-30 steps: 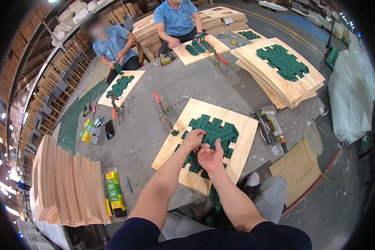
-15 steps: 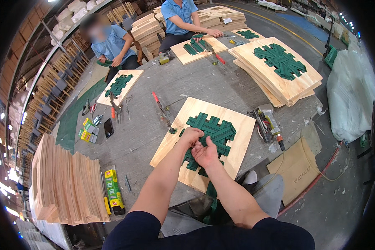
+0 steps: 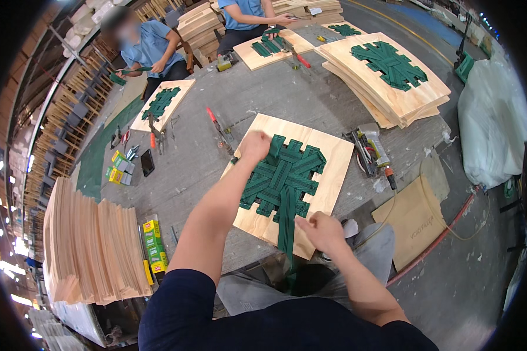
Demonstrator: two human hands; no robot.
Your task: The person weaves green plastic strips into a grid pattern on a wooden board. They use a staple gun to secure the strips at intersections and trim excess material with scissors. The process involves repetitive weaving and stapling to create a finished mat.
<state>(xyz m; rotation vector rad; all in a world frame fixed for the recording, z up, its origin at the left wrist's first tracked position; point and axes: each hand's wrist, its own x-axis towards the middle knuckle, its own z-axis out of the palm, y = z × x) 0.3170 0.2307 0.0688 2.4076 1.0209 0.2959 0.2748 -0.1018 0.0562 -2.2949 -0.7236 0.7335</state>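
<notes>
On a square wooden panel [image 3: 334,158] in front of me, dark green webbing straps [image 3: 284,169] cross each other in a woven pattern. One long loose strap [image 3: 286,231] runs from the middle over the panel's near edge and hangs down by my lap. My left hand [image 3: 255,145] is closed at the upper left of the weave, gripping a green strap whose end is hidden by the fingers. Close to the right side of the loose strap, my right hand [image 3: 323,233] has its thumb and fingers apart and holds nothing visible.
A staple gun [image 3: 375,149] and pliers lie right of the panel, red-handled pliers [image 3: 214,120] beyond its left corner. Stacked finished panels [image 3: 386,70] stand far right. Thin boards [image 3: 93,251] and staple boxes [image 3: 154,245] are at left. Two co-workers sit across the table.
My hands have moved apart from the middle of the weave, the left up and left, the right down and right. The long strap now lies in view over the near edge.
</notes>
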